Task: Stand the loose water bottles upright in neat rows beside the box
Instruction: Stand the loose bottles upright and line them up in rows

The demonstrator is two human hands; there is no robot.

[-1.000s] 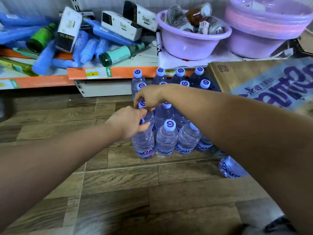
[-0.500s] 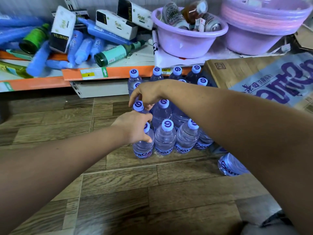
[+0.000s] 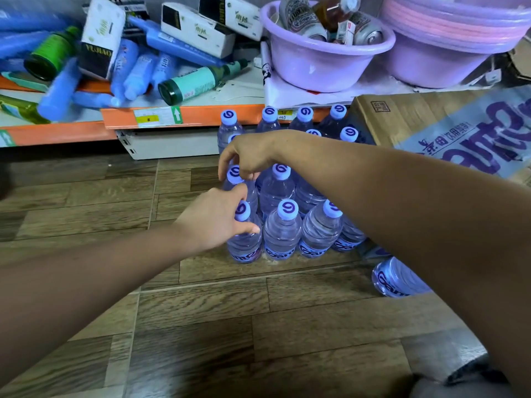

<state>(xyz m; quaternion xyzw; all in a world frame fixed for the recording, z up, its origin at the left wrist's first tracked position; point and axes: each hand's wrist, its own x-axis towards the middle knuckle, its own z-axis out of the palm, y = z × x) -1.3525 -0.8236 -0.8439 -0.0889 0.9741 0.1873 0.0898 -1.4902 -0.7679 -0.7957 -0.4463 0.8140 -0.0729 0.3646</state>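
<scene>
Several clear water bottles with pale blue caps stand upright in rows (image 3: 283, 228) on the wood floor, left of a cardboard box (image 3: 402, 119). My left hand (image 3: 215, 219) grips the neck of the front-left bottle (image 3: 244, 248), thumb and fingers curled round it below the cap. Behind it, my right hand (image 3: 248, 156) hovers over the second-row left bottle's cap (image 3: 234, 171), its fingers hanging loosely on either side. One loose bottle (image 3: 399, 278) lies on its side at the right, partly hidden by my right forearm.
A low orange-edged shelf (image 3: 184, 116) behind the rows carries blue tubes, green bottles and white cartons. Two purple basins (image 3: 324, 70) sit on it at the right. Bare wood floor (image 3: 230, 326) lies in front of the bottles.
My left hand has brought its bottle down to the left end of the front row. My right hand's fingers have loosened over the cap behind it.
</scene>
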